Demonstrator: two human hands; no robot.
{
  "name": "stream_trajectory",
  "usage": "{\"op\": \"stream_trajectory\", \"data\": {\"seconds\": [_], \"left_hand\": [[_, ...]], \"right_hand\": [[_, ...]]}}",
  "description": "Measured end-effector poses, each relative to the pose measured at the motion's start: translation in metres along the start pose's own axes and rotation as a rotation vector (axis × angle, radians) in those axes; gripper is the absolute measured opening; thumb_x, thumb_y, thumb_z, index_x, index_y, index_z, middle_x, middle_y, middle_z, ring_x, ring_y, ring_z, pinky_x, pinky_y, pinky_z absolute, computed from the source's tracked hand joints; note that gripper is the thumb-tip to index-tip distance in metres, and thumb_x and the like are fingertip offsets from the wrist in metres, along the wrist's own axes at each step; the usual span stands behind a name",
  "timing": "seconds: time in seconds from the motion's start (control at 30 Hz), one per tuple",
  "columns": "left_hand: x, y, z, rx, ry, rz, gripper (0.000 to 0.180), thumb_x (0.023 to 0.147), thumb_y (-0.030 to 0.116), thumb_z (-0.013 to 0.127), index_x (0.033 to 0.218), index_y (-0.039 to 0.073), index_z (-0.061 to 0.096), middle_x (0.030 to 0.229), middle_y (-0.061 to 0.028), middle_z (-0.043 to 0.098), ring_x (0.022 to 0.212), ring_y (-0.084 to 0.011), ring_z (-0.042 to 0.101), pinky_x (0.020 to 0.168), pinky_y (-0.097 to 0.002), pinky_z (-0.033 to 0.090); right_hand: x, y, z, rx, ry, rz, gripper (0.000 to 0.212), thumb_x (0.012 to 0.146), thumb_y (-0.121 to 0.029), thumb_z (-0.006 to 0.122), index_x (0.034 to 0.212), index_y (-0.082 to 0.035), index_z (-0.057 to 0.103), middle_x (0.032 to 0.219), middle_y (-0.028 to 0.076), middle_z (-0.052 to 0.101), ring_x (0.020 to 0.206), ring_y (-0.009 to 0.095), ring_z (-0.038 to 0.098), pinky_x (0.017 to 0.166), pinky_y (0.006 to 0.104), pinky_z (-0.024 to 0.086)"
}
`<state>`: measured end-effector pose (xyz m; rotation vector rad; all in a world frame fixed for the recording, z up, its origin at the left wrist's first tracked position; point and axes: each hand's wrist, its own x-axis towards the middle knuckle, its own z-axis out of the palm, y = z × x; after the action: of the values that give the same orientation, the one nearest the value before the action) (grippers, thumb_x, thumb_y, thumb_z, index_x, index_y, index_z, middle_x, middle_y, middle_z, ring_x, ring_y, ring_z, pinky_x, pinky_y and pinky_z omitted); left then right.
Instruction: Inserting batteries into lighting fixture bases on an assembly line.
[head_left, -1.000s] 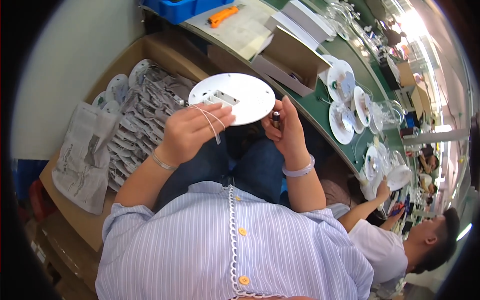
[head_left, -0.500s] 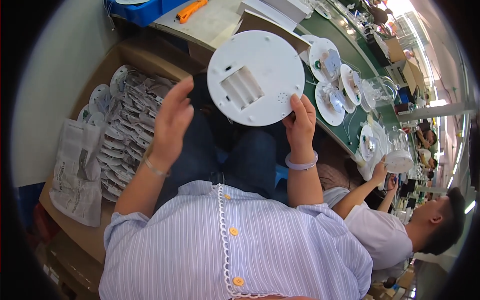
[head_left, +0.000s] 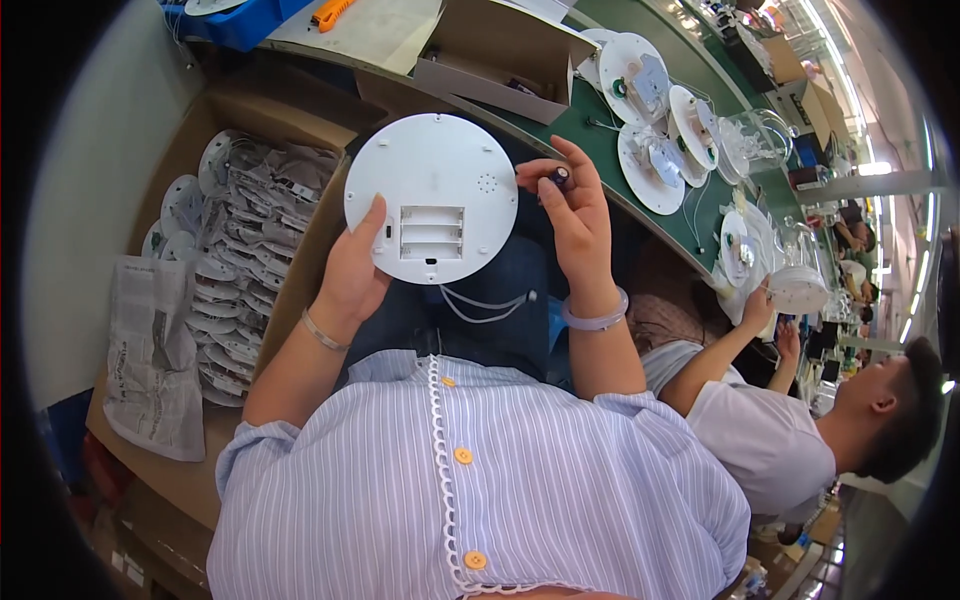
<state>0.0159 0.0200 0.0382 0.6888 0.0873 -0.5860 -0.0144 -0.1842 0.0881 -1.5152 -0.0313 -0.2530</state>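
Note:
My left hand (head_left: 352,265) grips the left edge of a white round base (head_left: 430,160), thumb on its face. The face shows an open battery compartment (head_left: 432,233) with several bare slots, a speaker grille of small holes and small slots. A thin grey cable (head_left: 485,314) with a plug end hangs from its lower side. Just right of the base, my right hand (head_left: 575,215) pinches a dark battery (head_left: 559,175) between fingers and thumb. The fingers are near the base's rim, and whether they touch it I cannot tell.
An open cardboard box (head_left: 480,80) with dark items stands ahead on the bench. Left, a large carton (head_left: 300,290) holds several wrapped round bases (head_left: 235,270). More bases (head_left: 655,165) and a clear dome (head_left: 755,140) lie right, near a co-worker (head_left: 760,440). An orange cutter (head_left: 330,14) lies far left.
The base has passed from my right hand to my left, turned, and moved lower left. My right hand now holds a battery. The open box shows more fully.

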Motion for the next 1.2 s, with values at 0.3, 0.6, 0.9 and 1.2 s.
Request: {"op": "stream_trajectory", "data": {"seconds": [0.3,0.6,0.9,1.2], "left_hand": [[0.001,-0.019,0.011,0.025,0.034,-0.061,0.042,0.088,0.03,0.039,0.12,0.004,0.035,0.113,-0.009,0.048,0.101,-0.0179,0.05,0.082,-0.0302,0.043],[0.0,-0.021,0.01,0.025,0.049,-0.035,0.043,0.088,0.032,0.04,0.119,0.003,0.035,0.112,-0.0088,0.048,0.1,-0.0174,0.05,0.082,-0.0299,0.043],[-0.002,-0.014,0.01,-0.046,0.059,0.006,0.042,0.088,0.031,0.039,0.119,0.003,0.035,0.113,-0.0094,0.048,0.101,-0.0181,0.05,0.083,-0.0305,0.043],[-0.002,-0.021,0.002,0.115,0.039,0.117,0.042,0.09,0.027,0.036,0.123,0.001,0.03,0.118,-0.0107,0.043,0.107,-0.0178,0.044,0.09,-0.0293,0.036]], "right_hand": [[-0.008,0.006,0.017,-0.294,-0.04,-0.101,0.014,0.066,-0.002,0.065,0.079,-0.005,0.063,0.075,0.001,0.05,0.066,0.008,0.047,0.058,0.0199,0.039],[-0.016,0.006,0.027,-0.925,-0.046,-0.334,0.019,0.061,-0.011,0.07,0.079,-0.006,0.064,0.068,0.004,0.055,0.062,0.015,0.049,0.053,0.0237,0.04],[-0.007,0.013,0.028,-1.059,0.144,-0.415,0.061,0.064,-0.016,0.068,0.114,0.001,0.038,0.103,0.014,0.044,0.087,0.025,0.049,0.081,0.0343,0.037],[-0.001,0.028,0.029,-0.048,-0.025,0.293,0.062,0.065,-0.016,0.07,0.113,0.003,0.034,0.101,0.015,0.05,0.093,0.02,0.05,0.082,0.029,0.039]]}}
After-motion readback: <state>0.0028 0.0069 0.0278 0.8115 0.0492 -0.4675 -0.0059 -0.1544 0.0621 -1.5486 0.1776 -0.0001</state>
